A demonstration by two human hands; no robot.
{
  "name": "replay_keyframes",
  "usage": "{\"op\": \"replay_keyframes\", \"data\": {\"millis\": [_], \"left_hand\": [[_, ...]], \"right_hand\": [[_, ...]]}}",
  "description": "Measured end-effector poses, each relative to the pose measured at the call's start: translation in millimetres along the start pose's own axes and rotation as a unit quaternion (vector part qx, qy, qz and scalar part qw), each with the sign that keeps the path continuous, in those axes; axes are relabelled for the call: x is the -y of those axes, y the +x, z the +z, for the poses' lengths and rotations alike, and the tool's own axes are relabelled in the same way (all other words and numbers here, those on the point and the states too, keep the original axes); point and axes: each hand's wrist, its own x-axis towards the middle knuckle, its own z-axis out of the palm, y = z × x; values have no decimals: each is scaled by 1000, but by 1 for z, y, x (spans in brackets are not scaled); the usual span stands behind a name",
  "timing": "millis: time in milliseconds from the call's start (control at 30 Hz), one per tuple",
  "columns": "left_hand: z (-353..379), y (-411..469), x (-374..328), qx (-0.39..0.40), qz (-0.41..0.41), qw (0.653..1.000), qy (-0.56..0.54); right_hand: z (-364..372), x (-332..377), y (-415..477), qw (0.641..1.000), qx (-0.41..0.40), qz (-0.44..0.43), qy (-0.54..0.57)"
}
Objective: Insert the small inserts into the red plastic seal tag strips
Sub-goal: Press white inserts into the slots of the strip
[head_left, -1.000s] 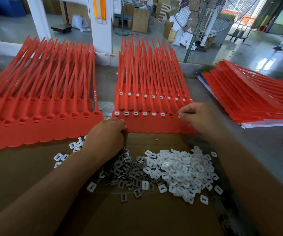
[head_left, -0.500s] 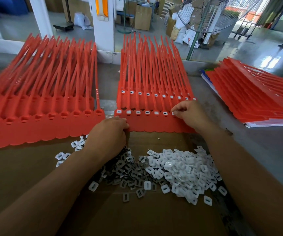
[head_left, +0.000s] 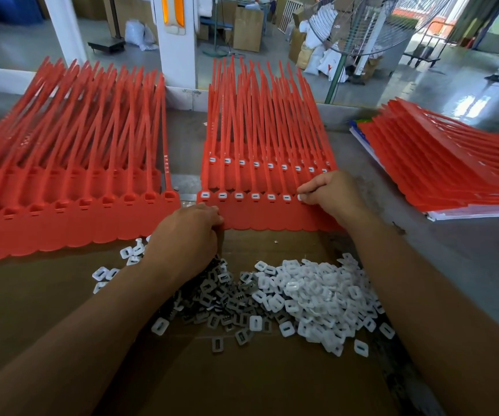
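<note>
Grey worktable (head_left: 422, 235) takes up most of the view, w/ a brown cardboard sheet (head_left: 242, 379) over its near part, from 6 o'clock up to mid-frame.

Three lots of red seal tag strips lie on it:
- **Left strip set** (head_left: 62, 175) is at 10 o'clock. Its near row of sockets shows plain red.
- **Centre strip set** (head_left: 260, 139) is at 12, tails fanning away from the person.
- **Right strip stack** (head_left: 452, 169) is at 2, lying skewed on some white sheets (head_left: 467, 213), well apart from both hands.

Loose insert pile (head_left: 317, 289) sits on the cardboard at approx 5 o'clock, nearer the person than both hands. Darker grey pieces (head_left: 221, 304) are mixed in on its 9 o'clock side. A few stray inserts (head_left: 104, 273) lie further out toward 8.

Left hand (head_left: 185, 235) has its fingers curled, tips touching the near-left corner of the centre strip set, at approx 7 o'clock of that set. Can't tell if anything is held inside the curl. The back part of the hand hangs over the grey pieces.

Right hand (head_left: 332, 193) is at the 4 o'clock end of the same set. Thumb & forefinger are pinched together on one white insert (head_left: 300, 198). That insert sits right at the fingertips, on the hand's 9 o'clock side, on the front row of sockets.

Six seated inserts (head_left: 254, 196) run in line from it toward 9 o'clock, the nearest just beside it. A second filled row (head_left: 270, 166) lies behind, toward 12.
</note>
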Motion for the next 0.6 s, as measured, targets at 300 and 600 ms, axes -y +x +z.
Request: {"op": "replay_keyframes", "data": {"millis": [300,600], "left_hand": [[-1,-1,0,-3,3,1000,0],[-1,-2,1,-12,1,1000,-7]], "right_hand": [[-8,16,16,993,62,92,-33],[-12,14,8,993,83,62,-55]]}}
